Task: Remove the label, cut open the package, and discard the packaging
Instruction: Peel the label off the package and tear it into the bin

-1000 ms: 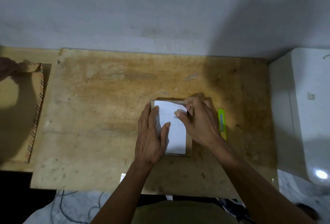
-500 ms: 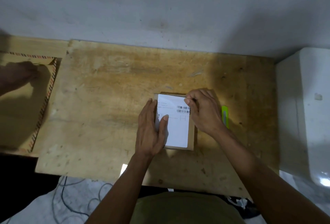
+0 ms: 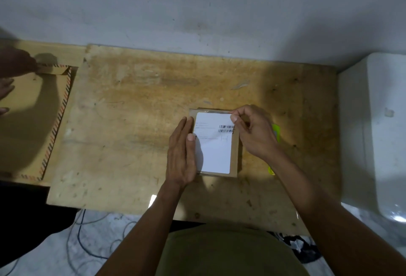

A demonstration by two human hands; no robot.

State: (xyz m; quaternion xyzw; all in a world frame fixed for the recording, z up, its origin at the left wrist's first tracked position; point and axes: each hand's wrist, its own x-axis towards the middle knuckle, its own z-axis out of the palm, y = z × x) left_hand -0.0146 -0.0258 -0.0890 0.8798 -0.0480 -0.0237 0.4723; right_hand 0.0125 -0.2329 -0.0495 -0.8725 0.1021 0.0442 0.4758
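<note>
Room: a worn wooden tabletop [image 3: 136,122] pushed against a pale, scuffed wall, dim light, cables on the floor below.
Far left: a brown envelope with a striped border [image 3: 33,122]; another person's hand [image 3: 15,64] touches its top corner.
Left hand [image 3: 181,155]: flat and open, fingers together, pressing on the left edge of the package [image 3: 234,163], thumb on the label.
Package: a small brown parcel lying flat near the middle of the tabletop, just in front of the person.
Label [image 3: 214,144]: white, barcodes near its upper right, lying almost wholly flat.
Right hand [image 3: 252,133]: curled, thumb and forefinger pinched at the label's top right corner.
Cutter [image 3: 275,131]: yellow-green, mostly hidden beside the right hand, untouched.
Far right: a white rounded container [image 3: 373,133] beside the tabletop.
Progress: barely begun, I'd say; peeling is starting, cutting and discarding remain.
Change: a second ago both hands covered more of the label; now the right has shifted to the corner and the barcodes show.
</note>
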